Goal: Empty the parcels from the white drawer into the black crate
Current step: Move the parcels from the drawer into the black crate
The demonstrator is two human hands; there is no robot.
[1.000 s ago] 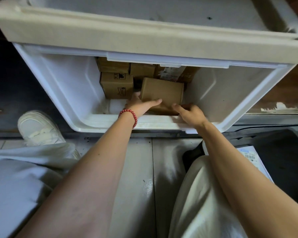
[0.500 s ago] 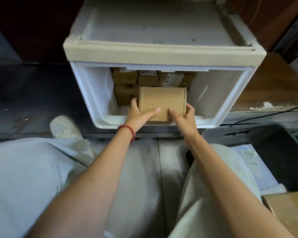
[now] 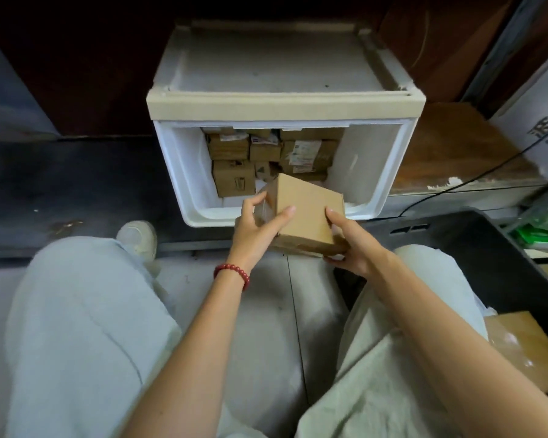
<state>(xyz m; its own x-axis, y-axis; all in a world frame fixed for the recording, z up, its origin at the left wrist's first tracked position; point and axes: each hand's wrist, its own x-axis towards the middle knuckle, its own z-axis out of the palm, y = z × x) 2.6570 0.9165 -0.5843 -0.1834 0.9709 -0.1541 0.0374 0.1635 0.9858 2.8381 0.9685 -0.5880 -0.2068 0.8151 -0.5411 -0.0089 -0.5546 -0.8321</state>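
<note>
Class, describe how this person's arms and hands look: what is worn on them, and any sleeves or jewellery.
No sleeves or gloves are in view. The left hand has a bracelet of round, dark red beads at its wrist. The right hand and its wrist wear nothing. No rings or watch show on either side.

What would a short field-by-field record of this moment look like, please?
held parcel: plain brown box, tilted, above the drawer's front edge
left hand: grips the box's left end
right hand: grips its right end from below
white drawer: open, with several brown parcels stacked at the back
black crate: on the right, beside the right knee
</note>
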